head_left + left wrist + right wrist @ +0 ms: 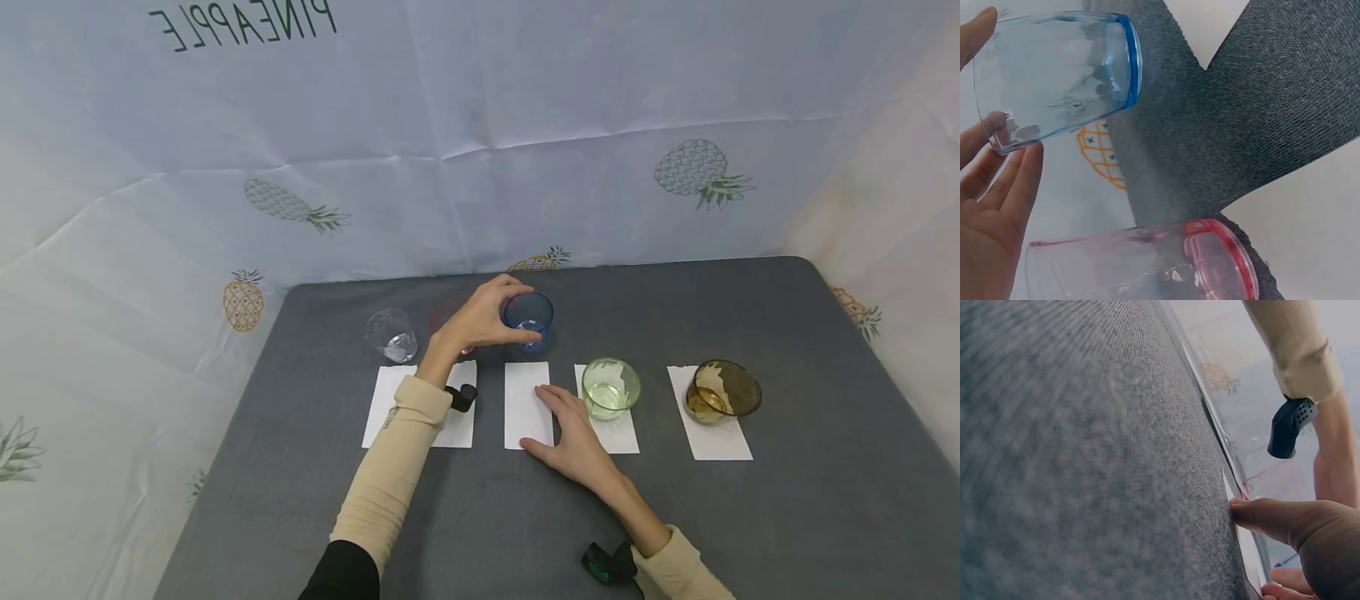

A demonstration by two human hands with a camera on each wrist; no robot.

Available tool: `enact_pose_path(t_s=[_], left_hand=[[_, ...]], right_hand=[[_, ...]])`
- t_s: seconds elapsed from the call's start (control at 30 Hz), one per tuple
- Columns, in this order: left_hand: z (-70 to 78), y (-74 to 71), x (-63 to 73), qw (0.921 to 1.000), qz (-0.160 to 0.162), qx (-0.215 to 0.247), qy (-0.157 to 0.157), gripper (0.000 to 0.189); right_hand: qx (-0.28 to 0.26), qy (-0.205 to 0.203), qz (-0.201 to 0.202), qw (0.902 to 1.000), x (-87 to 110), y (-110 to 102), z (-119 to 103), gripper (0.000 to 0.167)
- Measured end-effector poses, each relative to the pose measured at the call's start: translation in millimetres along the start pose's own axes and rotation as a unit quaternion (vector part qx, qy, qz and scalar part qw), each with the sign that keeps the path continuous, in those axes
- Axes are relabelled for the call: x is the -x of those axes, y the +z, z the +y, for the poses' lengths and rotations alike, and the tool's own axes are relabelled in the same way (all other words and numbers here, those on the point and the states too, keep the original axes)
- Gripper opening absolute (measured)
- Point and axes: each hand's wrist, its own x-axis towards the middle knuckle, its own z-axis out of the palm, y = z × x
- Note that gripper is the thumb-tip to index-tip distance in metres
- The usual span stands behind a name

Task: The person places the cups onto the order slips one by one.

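My left hand (486,318) holds a blue-tinted glass (529,310) near its rim, thumb on one side and fingers on the other. In the left wrist view a pink glass (1141,265) stands beside it; the hand mostly hides that one in the head view. My right hand (576,437) rests on a white paper slip (525,400) in front of the blue glass, its thumb and fingertips at the slip. Close by the right hand, a green glass (611,392) stands on another paper slip (618,437).
At the left stands a clear glass (392,336). An amber glass (723,390) sits on a paper slip (720,446) at the right. White paper (457,427) shows on both sides of the left forearm. A pineapple-print curtain (525,100) hangs behind the grey table (810,358).
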Motion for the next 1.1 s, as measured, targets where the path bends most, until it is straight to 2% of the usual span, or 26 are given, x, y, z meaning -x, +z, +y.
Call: enact_pose_path(t_s=[0.3,0.73,1.1], left_hand=[[6.3,-4.1,6.7,0.9999,-0.003,-0.009,0.005,0.082],[15.8,-7.7,17.5,0.9997,-0.008,-0.018,0.013,0.080],[25.5,-12.4,28.2,0.9992,0.002,-0.016,0.038,0.079]], right_hand=[[0.000,0.012,-0.009,0.9999,0.3,-0.8,0.7,0.076],[-0.002,0.009,-0.008,0.9999,-0.4,-1.2,-0.6,0.076],[-0.006,0.003,-0.008,0.9999,-0.8,-1.7,0.7,0.078]])
